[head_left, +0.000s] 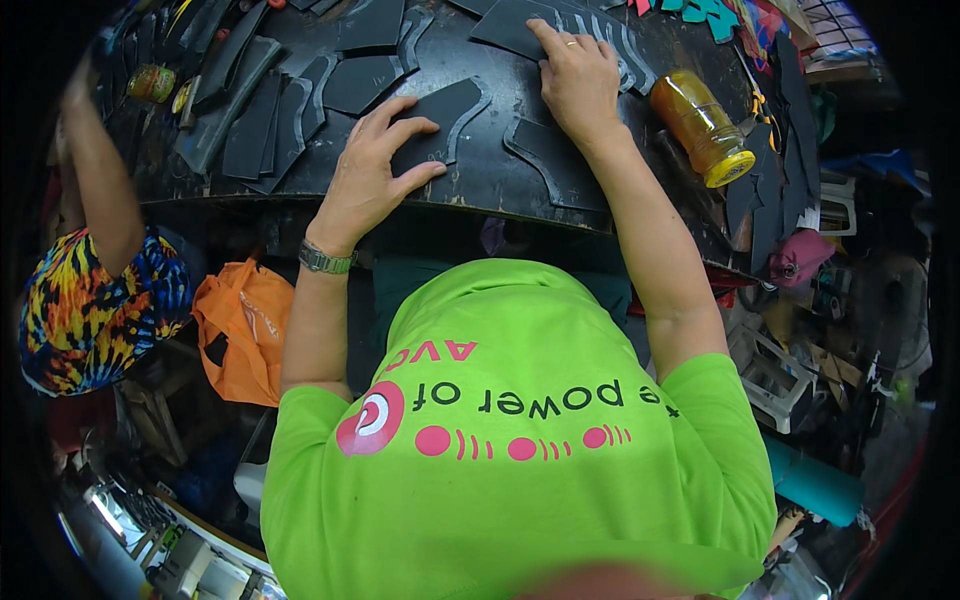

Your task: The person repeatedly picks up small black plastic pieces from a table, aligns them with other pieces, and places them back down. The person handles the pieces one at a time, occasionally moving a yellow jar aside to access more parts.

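Note:
My left hand (pixel 378 172) rests at the left side of a flat dark cut piece (pixel 447 112), its fingers spread and the fingertips at the piece's edge. A pale grey band runs along that piece's curved right edge. Farther off, my right hand (pixel 583 88) lies over several overlapping dark pieces, its index finger stretched onto the flat face of one dark piece (pixel 507 30). The other fingers bend a little, and no object shows in them. Below this hand lies another dark piece (pixel 548 158) with a grey-banded edge.
A glass jar (pixel 700 125) with amber contents and a yellow lid is right of my right forearm. More dark pieces (pixel 262 125) lie at the left of the black table (pixel 470 190). At far left is another person's arm (pixel 105 190); an orange bag (pixel 243 330) hangs below the table.

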Demonstrator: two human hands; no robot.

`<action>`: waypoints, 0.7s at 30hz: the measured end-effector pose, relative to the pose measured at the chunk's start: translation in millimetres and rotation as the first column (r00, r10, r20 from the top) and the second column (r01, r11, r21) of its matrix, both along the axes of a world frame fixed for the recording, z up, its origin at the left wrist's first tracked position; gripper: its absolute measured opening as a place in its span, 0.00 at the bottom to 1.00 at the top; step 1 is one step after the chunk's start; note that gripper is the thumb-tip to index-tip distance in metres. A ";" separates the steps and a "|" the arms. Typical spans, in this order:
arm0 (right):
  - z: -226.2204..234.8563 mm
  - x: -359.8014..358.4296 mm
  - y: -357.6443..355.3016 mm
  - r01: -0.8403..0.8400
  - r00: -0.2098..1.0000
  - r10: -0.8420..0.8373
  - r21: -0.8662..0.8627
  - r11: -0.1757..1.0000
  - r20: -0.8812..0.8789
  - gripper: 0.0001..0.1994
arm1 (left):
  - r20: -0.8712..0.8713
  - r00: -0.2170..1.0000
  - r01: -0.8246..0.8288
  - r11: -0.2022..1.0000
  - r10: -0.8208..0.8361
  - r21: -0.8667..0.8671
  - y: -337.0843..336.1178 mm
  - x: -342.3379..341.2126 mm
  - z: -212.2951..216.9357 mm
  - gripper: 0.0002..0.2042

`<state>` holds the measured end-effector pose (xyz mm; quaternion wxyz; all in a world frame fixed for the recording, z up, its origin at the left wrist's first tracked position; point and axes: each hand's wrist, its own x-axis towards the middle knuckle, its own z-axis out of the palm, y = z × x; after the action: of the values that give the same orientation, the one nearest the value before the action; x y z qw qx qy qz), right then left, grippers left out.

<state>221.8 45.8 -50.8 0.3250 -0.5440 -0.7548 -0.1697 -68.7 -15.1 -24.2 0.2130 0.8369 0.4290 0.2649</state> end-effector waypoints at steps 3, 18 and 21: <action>2.9 0.0 -0.9 0.122 0.989 -0.111 -0.109 0.986 0.099 0.29 | 0.009 1.000 0.002 1.000 -0.002 0.010 -1.4 -0.6 -0.9 0.22; 2.3 -13.3 19.6 0.031 0.997 -0.023 -0.125 0.992 0.069 0.29 | -0.006 1.000 0.000 1.000 0.000 0.020 -1.4 0.9 -2.1 0.20; 9.2 -16.0 14.9 0.047 0.999 -0.045 -0.110 0.993 0.022 0.29 | -0.007 0.999 0.037 0.998 -0.037 0.042 0.6 0.3 -3.3 0.20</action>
<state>205.8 60.8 -41.6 0.2830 -0.5766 -0.7535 -0.1403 -68.4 -14.5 -27.5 0.1988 0.8497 0.4085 0.2676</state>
